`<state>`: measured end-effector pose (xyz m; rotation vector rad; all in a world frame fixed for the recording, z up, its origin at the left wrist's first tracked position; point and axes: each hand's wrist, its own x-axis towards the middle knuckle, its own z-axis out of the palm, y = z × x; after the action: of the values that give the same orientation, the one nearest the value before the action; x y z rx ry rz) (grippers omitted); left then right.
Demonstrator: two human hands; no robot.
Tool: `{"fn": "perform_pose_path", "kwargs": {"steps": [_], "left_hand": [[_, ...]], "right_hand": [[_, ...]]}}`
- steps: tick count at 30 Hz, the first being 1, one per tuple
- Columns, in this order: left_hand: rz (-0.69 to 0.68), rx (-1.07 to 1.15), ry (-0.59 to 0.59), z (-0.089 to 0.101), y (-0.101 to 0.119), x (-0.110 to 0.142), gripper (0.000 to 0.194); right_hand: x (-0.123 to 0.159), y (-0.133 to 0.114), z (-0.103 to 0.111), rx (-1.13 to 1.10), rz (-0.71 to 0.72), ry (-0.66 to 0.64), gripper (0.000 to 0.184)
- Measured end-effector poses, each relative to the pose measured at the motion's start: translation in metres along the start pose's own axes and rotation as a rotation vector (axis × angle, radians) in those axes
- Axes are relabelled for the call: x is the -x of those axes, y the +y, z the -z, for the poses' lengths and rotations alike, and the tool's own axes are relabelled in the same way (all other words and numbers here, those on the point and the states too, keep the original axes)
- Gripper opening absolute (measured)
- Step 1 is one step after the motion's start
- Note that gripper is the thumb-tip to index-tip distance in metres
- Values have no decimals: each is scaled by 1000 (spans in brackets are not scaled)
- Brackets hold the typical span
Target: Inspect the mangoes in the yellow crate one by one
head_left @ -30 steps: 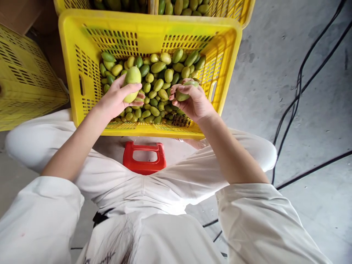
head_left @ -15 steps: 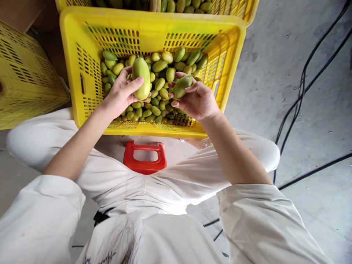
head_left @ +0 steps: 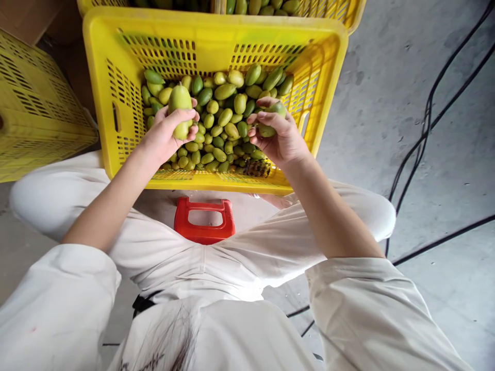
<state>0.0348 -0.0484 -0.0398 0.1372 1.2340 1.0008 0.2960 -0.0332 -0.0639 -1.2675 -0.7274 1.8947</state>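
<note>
Our left hand curls around a large, pale-green oval fruit above the left half of the yellow perforated plastic crate; our right hand, fingers loosely bent, holds a smaller green oval fruit above the crate's right half.

The pale fruit is yellow-green, smooth and long – held in the left grip, with its narrower end toward the far side of the crate and its lower part half covered. The green fruit, shorter and a shade darker, is in the right grip, its middle hidden. Both sit above the heap – well apart from each other.
</note>
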Motion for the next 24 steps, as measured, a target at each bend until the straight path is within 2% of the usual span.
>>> {"fn": "perform_pose_path", "kwargs": {"steps": [5, 12, 15, 18, 20, 24], "left_hand": [[55, 151, 7, -5, 10, 7, 41], [50, 311, 38, -17, 16, 12, 24], [-7, 271, 32, -16, 15, 12, 14], [-70, 171, -30, -13, 12, 12, 21], [-60, 119, -57, -10, 11, 13, 22], [16, 74, -88, -9, 13, 13, 7]], "right_hand": [[1, -1, 0, 30, 12, -4, 47], [0, -5, -3, -46, -1, -98, 45], [0, -2, -3, -9, 7, -46, 43], [-1, 3, -1, 4, 2, 14, 53], [-3, 5, 2, 10, -18, 22, 57], [-4, 3, 3, 34, -53, -17, 55]]}}
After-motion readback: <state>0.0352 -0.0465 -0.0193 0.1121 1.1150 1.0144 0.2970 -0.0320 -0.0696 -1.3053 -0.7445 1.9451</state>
